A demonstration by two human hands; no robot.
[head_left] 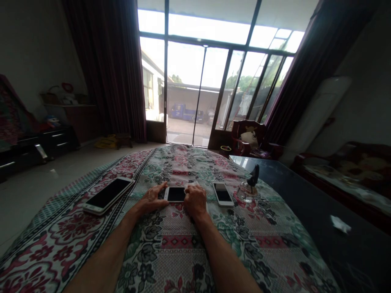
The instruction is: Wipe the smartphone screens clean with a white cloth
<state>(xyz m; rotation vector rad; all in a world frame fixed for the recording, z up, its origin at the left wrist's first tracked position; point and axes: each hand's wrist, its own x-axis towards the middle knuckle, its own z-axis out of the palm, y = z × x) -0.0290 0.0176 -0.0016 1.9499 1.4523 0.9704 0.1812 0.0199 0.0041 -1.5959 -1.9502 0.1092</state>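
Observation:
A flowered quilt [171, 248] in pink, green and black covers the surface in front of me. A white smartphone [175, 194] lies face up at the middle, its screen dark. My left hand [150, 199] lies flat with its fingertips at that phone's left edge. My right hand [195, 202] curves over a small white item at the phone's right side, mostly hiding it. A larger white phone [107, 195] lies further left, and another white phone [222, 194] lies to the right, neither touched.
A glass ornament with a black bird [250, 188] stands on the quilt to the right. Beyond the quilt's right side is a dark table [305, 203] holding a white paper scrap [340, 224]. A sofa, drawers and a glass door surround it.

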